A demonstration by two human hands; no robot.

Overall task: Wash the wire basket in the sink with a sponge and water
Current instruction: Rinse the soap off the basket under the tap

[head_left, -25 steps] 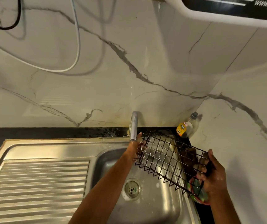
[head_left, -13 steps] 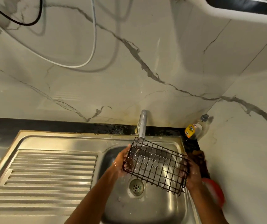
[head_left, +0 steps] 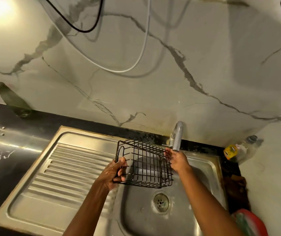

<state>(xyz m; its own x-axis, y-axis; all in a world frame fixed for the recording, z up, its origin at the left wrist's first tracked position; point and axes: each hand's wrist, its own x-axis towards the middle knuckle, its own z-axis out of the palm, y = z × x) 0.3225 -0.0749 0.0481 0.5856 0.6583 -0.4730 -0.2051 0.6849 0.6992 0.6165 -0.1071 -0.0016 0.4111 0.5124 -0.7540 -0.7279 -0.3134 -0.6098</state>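
Head view: left hand (head_left: 112, 172) and right hand (head_left: 177, 159) both grasp wire basket (head_left: 145, 166) ends, held over sink (head_left: 209, 169) below tap (head_left: 177, 137); rinse step, next needs water on

We are in a home kitchen: a steel sink (head_left: 209, 169) with ribbed drainboard (head_left: 65, 169) and tap (head_left: 177, 136) sits in a dark counter (head_left: 8, 155) below marble-patterned wall tiles (head_left: 153, 92).

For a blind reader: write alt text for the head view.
Both hands hold a black wire basket above a steel sink, just under the tap; the left hand grips its left end, the right hand its right.
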